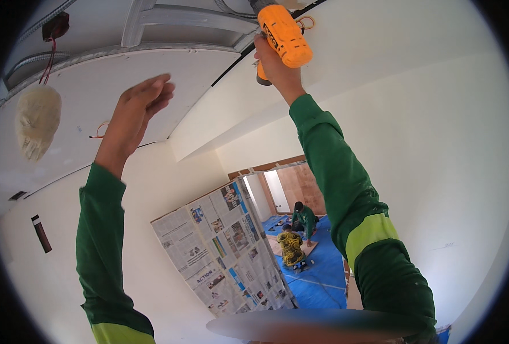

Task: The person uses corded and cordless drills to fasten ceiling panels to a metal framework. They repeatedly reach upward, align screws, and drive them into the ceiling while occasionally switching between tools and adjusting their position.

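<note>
My right hand [277, 70] is raised overhead and wrapped round the grip of an orange cordless drill [286, 37]. The drill's dark front end points up to the ceiling, by the edge of the metal framing [200, 18]; its tip is cut off by the upper edge of the picture. My left hand [141, 104] is lifted just below a white ceiling board [191, 66], fingers stretched out and nothing in them. Whether its fingertips touch the board I cannot tell.
A wrapped, pale bundle [38, 121] hangs on red wires at the upper left. Below stands a door covered with newspaper [214, 246], beside a doorway. Beyond it two people [291, 246] crouch on a blue floor sheet [320, 284]. A white wall [438, 172] rises at right.
</note>
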A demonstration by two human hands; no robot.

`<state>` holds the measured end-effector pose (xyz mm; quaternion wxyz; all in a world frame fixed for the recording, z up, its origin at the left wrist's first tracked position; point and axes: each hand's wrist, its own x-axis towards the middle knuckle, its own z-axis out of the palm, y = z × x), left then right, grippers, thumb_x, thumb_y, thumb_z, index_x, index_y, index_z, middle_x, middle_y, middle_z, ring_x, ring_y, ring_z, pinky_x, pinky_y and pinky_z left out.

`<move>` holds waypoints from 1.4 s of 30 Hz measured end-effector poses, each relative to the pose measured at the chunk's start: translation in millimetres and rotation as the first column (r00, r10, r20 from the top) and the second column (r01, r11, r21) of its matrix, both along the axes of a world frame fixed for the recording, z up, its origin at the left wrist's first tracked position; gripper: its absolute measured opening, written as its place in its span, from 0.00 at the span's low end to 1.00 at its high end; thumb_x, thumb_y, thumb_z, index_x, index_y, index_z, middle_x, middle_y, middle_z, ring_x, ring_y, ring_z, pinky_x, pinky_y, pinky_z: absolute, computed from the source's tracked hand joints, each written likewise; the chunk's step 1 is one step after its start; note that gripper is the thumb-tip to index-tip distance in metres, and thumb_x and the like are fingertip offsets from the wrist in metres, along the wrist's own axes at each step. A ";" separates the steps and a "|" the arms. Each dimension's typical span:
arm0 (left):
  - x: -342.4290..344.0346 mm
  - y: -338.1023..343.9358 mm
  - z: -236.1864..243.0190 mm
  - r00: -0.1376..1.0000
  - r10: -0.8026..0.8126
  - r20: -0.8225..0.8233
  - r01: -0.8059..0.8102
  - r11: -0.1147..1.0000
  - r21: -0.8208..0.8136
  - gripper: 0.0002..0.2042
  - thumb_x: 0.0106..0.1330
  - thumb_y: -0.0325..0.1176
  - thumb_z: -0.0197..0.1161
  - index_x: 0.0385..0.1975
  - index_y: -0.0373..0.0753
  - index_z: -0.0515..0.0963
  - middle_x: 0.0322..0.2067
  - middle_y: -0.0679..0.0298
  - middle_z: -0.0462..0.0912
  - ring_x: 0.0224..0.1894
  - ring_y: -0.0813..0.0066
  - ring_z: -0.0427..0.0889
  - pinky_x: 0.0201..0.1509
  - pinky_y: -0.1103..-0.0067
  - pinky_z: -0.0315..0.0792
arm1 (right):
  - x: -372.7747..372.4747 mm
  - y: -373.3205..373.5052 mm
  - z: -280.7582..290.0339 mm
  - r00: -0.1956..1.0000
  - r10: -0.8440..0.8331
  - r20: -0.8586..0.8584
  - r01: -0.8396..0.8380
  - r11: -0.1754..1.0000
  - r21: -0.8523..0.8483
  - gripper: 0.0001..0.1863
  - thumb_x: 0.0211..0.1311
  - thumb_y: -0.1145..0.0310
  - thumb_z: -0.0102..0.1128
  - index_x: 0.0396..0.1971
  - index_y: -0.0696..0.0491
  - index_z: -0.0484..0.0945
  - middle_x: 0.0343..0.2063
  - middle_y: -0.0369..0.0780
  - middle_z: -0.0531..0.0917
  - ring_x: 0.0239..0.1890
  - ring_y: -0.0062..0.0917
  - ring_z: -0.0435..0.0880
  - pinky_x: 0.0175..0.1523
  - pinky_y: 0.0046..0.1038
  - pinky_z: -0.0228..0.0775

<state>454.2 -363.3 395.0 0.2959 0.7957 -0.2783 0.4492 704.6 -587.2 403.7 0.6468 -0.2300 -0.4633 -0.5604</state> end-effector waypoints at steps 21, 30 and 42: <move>-113.3 196.9 -173.0 0.988 0.156 -0.013 -0.143 0.870 -0.471 0.26 0.85 0.40 0.58 0.72 0.26 0.72 0.55 0.58 0.84 0.62 0.70 0.82 0.77 0.70 0.72 | -2.0 -15.2 -0.5 0.995 -0.055 -0.087 0.049 0.996 -0.072 0.13 0.71 0.59 0.69 0.42 0.55 0.84 0.32 0.35 0.87 0.34 0.19 0.87 0.40 0.29 0.82; -159.2 253.2 -252.8 0.973 0.225 -0.054 -0.212 0.772 -0.599 0.26 0.84 0.39 0.58 0.72 0.25 0.71 0.56 0.58 0.84 0.63 0.71 0.82 0.76 0.70 0.72 | 5.9 -11.5 9.6 0.997 -0.075 -0.019 0.074 0.997 -0.025 0.13 0.70 0.59 0.68 0.42 0.55 0.83 0.32 0.34 0.86 0.34 0.19 0.87 0.40 0.28 0.82; -169.8 264.0 -306.8 0.959 0.263 -0.103 -0.266 0.722 -0.638 0.26 0.82 0.41 0.61 0.71 0.27 0.74 0.55 0.58 0.85 0.60 0.70 0.83 0.74 0.71 0.73 | 17.3 -32.8 7.8 0.963 -0.267 0.045 0.266 0.964 0.021 0.14 0.71 0.59 0.71 0.45 0.55 0.85 0.33 0.32 0.87 0.35 0.18 0.88 0.44 0.27 0.80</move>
